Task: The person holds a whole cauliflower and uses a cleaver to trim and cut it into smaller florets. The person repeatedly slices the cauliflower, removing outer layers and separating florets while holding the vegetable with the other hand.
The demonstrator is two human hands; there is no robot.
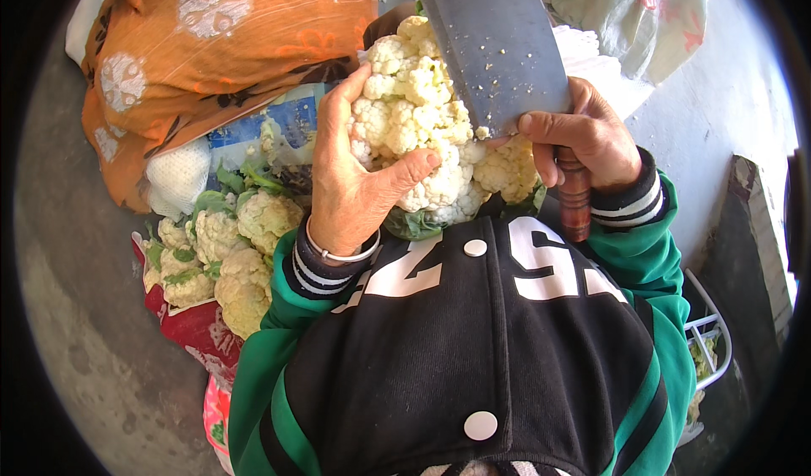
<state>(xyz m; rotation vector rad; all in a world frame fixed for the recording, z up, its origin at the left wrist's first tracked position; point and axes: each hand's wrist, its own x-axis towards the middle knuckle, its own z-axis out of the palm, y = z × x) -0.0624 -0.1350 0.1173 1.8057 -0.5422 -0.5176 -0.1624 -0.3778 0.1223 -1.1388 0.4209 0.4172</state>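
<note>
My left hand [359, 159] grips a cream-white cauliflower [414, 108] from its left side, thumb across the near face and fingers round the far left. In my right hand [583, 134] is a cleaver [503, 45] with a wide grey blade and a turned brown wooden handle. Its blade stands along the right side of the cauliflower, and small white crumbs cling to the metal. My right thumb lies on the base of the blade. More cauliflower [507, 170] with green leaves shows beneath and to the right, partly hidden by my hands and jacket.
Several leafy cauliflowers [241, 261] are piled at the left on a red cloth [198, 332]. Behind them sits a large bundle in orange patterned cloth [228, 62]. A pale plastic bag [642, 11] lies at the far right. A white wire rack [710, 341] stands at the lower right.
</note>
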